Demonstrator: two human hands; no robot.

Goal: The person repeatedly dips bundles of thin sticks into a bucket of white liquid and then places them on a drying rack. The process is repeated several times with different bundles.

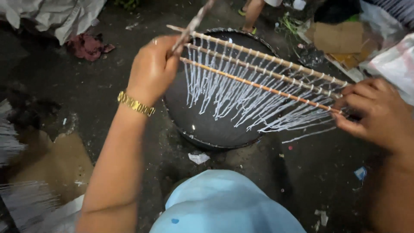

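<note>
My left hand (152, 69), with a gold bracelet on the wrist, grips one end of several thin wooden sticks (258, 69) held side by side. My right hand (374, 111) grips their other end at the right. Many white strings (241, 97) hang in rows from the sticks, each tied around a stick. The sticks are held over a round black pan (207, 127) on the ground. A further stick rises up from my left hand toward the top of the view.
The ground is dark and dirty, with bits of paper. A pale blue cloth (224, 203) covers my knee at the bottom. Cardboard (338, 36) and plastic bags lie at the top right, a red rag (88, 45) at the top left. Another person's legs (252, 15) stand behind the pan.
</note>
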